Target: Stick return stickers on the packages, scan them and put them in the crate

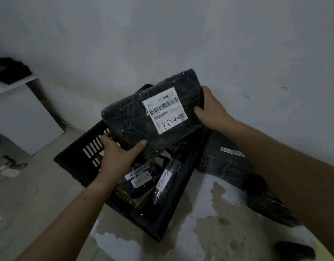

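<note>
A large black plastic-wrapped package (pixel 128 119) with a white barcode label marked RETURN (pixel 165 112) is held tilted above the black slatted crate (pixel 81 162). My left hand (pixel 119 153) grips its near left corner, thumb on top. My right hand (pixel 212 108) holds its right edge. Inside the crate lie two smaller black packages with RETURN stickers (pixel 142 180), (pixel 163 180). Another black package with a barcode strip (pixel 228 162) lies on the floor right of the crate, partly under my right forearm.
A white cabinet (pixel 21 113) with a dark object on top stands at the left. Cables lie on the floor at far left (pixel 10 164). The floor is stained near the crate. A dark object (pixel 294 250) sits at the bottom right. A wall is close behind.
</note>
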A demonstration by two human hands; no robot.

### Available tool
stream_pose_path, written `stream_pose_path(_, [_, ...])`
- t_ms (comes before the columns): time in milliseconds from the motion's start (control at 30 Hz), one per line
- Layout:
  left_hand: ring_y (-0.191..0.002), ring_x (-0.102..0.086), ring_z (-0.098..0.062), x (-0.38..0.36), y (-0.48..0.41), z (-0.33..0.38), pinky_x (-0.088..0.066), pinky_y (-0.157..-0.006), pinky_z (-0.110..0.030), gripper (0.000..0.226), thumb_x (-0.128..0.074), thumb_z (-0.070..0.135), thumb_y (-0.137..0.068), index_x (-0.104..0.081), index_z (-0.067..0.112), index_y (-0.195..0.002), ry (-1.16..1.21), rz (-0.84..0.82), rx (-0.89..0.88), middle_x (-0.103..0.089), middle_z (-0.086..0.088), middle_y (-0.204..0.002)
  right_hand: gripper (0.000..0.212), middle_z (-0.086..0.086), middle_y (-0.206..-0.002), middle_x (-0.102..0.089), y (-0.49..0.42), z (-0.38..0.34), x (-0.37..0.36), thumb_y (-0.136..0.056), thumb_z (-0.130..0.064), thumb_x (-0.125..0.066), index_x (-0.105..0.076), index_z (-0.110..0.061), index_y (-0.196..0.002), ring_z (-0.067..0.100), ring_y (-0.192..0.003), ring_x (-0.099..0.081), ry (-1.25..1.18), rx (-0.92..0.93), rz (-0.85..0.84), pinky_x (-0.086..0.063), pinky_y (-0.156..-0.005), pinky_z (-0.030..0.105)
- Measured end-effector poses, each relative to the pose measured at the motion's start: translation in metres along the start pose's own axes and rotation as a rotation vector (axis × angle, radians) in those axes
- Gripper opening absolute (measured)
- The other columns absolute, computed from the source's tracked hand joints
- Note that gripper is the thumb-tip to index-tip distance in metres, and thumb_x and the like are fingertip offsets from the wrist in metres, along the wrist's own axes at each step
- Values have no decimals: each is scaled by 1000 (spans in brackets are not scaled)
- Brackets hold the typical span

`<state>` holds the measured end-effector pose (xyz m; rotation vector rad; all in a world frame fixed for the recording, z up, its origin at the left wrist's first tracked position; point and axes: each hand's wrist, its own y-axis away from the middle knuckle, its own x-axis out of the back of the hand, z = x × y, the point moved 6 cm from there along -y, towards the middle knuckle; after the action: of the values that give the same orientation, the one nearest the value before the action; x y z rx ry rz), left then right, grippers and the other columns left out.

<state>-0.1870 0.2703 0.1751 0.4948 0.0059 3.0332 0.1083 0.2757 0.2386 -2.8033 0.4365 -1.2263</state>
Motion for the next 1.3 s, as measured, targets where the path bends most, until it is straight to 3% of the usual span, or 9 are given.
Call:
stream_pose_path(100, [-132,-48,-14,-19,-5,-27,-44,-111,-33,115,-90,38,-74,-10,26,-154,55,-89,52,-40,6,-149,53,6,-126,-54,-19,10,-15,-91,-8,-48,-33,-14,-142,17,-107,-53,12,-14,-79,-40,-89,25])
stream_pose_path(200, [-138,-47,-23,-38,-1,-48,-43,-115,-49,134,-90,65,-50,-9,36,-151,70,-106,173,-34,-2,-155,53,6,-121,-56,-33,22,-28,-92,-6,-47,-34,-14,-143,22,-111,-55,53,-26,-142,-37,-86,22])
stream_pose_path(400, [-142,-41,-26,-74,-2,-67,-34,-115,-35,129,-88,50,-73,8,30,-158,100,-146,272,-27,-5,-161,57,11,-148,-42,-57,50,-56,-97,-11,-46,-29,-14,-151,28,-134,-43,200,-44,-251,-30,-106,24])
stream_pose_path(600, [-146,-36,-29,-89,-19,-63,-34,-120,-48,145,-87,63,-61,16,31,-158,91,-139,290,-16,-6,-164,66,11,-165,4,-65,82,-82,-104,-24,-37,0,-20,-159,32,-151,-13,469,-163,-351,-19,-121,40])
stream_pose_path(700, [-147,-34,-32,-98,-14,-60,-35,-118,-43,138,-86,47,-77,22,23,-158,68,-129,296,-11,-11,-165,64,12,-165,-3,-64,86,-83,-104,-23,-38,-5,-21,-159,34,-147,-24,532,-153,-288,-28,-117,42])
stream_pose_path(933, [-147,-33,-34,-101,-18,-60,-34,-119,-45,136,-87,43,-77,18,19,-159,93,-125,284,-12,-13,-165,52,14,-149,-39,-43,71,-78,-99,-20,-43,-30,-9,-148,33,-123,-51,687,-29,-221,-39,-99,40])
stream_pose_path(1133, [-149,-35,-27,-80,-11,-51,-33,-122,-47,139,-84,64,-60,4,28,-162,128,-82,273,-21,-5,-166,58,11,-161,-26,17,60,-65,-99,-23,-48,-30,-17,-154,26,-144,-33,440,89,-149,-20,-118,46])
stream_pose_path(1233, [-158,-2,-14,-70,9,-28,-9,-127,-36,120,-74,56,-85,11,25,-163,-37,-74,111,8,4,-172,58,6,-162,-24,65,59,-45,-100,-22,-48,-28,-20,-155,22,-147,-26,295,66,-141,-16,-120,43])
stream_pose_path(1300, [-154,3,-1,-74,28,-9,-8,-121,-26,96,-66,43,-96,0,28,-164,-135,-128,-30,10,13,-171,58,2,-164,-20,104,68,-30,-102,-22,-47,-26,-22,-156,18,-148,-24,215,30,-162,-16,-121,37])
